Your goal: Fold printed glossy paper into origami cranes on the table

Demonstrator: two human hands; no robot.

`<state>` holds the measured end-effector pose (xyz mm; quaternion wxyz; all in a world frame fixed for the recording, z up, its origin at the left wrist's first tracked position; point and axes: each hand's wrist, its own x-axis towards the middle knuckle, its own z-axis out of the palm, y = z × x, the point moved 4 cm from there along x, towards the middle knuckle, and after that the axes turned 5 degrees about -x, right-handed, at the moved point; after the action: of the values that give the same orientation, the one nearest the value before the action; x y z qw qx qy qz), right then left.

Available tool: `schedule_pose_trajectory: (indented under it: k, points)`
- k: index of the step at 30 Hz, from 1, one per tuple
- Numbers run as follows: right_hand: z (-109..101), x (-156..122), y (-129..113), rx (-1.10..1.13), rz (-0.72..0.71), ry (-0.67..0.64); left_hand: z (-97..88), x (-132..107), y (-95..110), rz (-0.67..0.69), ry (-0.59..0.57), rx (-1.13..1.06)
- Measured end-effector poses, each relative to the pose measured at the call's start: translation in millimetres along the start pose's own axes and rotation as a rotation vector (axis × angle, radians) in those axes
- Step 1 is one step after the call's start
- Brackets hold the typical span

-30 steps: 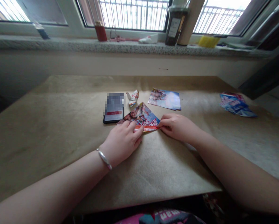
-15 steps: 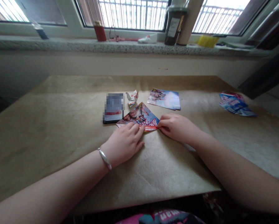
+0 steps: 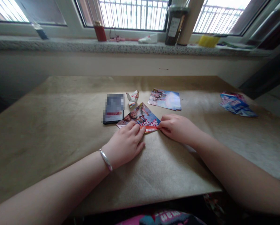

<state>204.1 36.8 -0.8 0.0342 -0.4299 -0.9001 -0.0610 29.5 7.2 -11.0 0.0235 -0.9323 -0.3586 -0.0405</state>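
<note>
A printed sheet of paper (image 3: 141,115), folded into a triangle, lies on the table with its point away from me. My left hand (image 3: 125,142), with a silver bracelet at the wrist, rests with fingers stretched out on the paper's near edge. At the right corner, my right hand (image 3: 176,126) pinches the paper between thumb and fingers. Just behind the triangle stands a small folded paper figure (image 3: 132,98). A dark phone-like device (image 3: 114,107), partly blurred out, lies to the left.
Printed sheets (image 3: 166,99) lie behind my right hand, and more glossy printed papers (image 3: 237,104) are at the far right of the table (image 3: 60,131). On the windowsill (image 3: 71,46) stand a red container (image 3: 100,32), a dark jar (image 3: 174,26) and a yellow item (image 3: 208,41).
</note>
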Motion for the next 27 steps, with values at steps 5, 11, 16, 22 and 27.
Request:
schedule_pose_trajectory:
  k: [5,11,16,22,27]
  points:
    - [0.2,0.1,-1.4,0.009,-0.041,0.020,0.8,-1.2,0.1,-0.014,-0.001,-0.018]
    - [0.2,-0.8,-0.8,0.020,-0.019,0.000,-1.7,-1.5,1.8,0.021,-0.017,-0.061]
    - [0.4,-1.2,-0.1,0.014,-0.028,0.014,-2.2,-1.6,1.2,0.023,-0.002,-0.072]
    - [-0.5,-0.3,-5.4,0.053,-0.156,0.107,-3.4,-0.4,1.5,0.027,0.000,-0.070]
    - [2.2,2.4,-13.6,0.119,-0.215,0.121,-6.2,-0.3,2.3,0.034,-0.013,-0.081]
